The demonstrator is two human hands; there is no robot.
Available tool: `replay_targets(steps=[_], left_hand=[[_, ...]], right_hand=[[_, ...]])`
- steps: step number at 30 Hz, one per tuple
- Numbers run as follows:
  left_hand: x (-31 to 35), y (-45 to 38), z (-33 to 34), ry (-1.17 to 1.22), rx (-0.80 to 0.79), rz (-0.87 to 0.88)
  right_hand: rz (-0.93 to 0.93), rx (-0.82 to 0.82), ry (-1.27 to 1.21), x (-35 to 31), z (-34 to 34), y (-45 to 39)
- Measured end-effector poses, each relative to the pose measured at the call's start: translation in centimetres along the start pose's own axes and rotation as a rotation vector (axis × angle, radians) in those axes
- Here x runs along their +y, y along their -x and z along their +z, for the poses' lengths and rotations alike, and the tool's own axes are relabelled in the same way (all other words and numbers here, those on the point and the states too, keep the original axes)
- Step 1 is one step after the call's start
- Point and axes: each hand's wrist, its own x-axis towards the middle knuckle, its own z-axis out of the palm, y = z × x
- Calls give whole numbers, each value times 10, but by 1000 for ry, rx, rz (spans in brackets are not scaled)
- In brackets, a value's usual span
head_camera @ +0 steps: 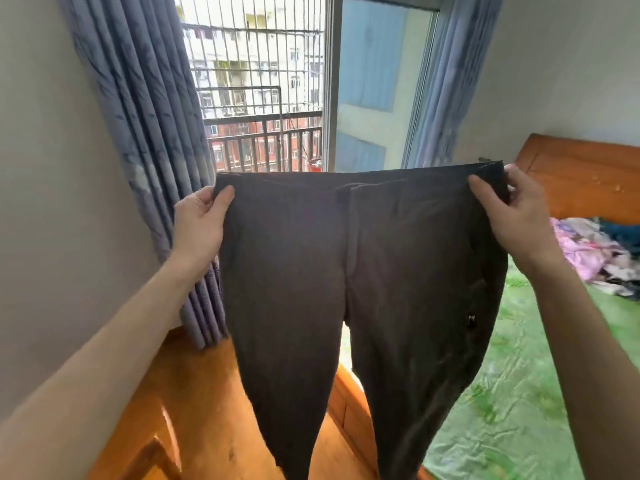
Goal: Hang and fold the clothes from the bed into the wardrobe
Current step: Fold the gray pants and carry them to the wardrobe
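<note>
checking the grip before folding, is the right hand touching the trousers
Touching. The head view shows the right hand pinching the waistband corner of the trousers, thumb in front, fingers behind.

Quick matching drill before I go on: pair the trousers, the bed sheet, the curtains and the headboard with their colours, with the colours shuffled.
Things:
1. trousers
2. bed sheet
3. curtains
4. headboard

Colours:
A. orange-brown wood
B. blue-grey
C. dark brown-grey
D. green

Pairs: 1-C, 2-D, 3-B, 4-A.

The left hand and right hand pinch the trousers by the waistband.
</note>
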Motion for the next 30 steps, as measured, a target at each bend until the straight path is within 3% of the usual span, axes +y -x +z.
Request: replay_targets(steps=[6, 13, 30], left_hand=[[-3, -48, 100, 0, -80, 68], [-2, -65, 209, -7, -179, 48], [-41, -187, 431, 154, -473, -85]], right_hand=[[-59, 116, 146, 26, -77, -42], [-3, 225, 253, 56, -148, -68], [264, 438, 206, 127, -226, -147]])
